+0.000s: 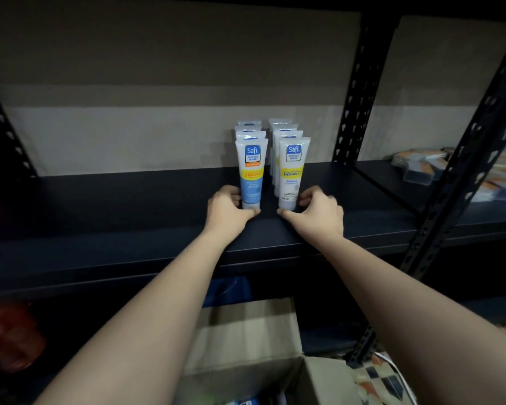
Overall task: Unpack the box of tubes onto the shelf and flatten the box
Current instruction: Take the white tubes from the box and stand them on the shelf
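Note:
Two rows of white tubes stand cap-down on the dark shelf (129, 206). The front left tube (251, 171) has a blue lower half; my left hand (230, 210) curls round its base. The front right tube (292, 171) is white with a yellow band; my right hand (319, 213) curls round its base. Several more tubes (284, 131) stand behind both in line. The open cardboard box (246, 346) sits below the shelf, near the bottom of the view, between my forearms.
Black perforated shelf posts (360, 92) rise on the right, with another (462, 182) nearer me. Packaged goods (418, 165) lie on the neighbouring shelf at right. Red-orange items (9, 337) sit on the lower shelf at left. A cardboard sheet backs the shelf.

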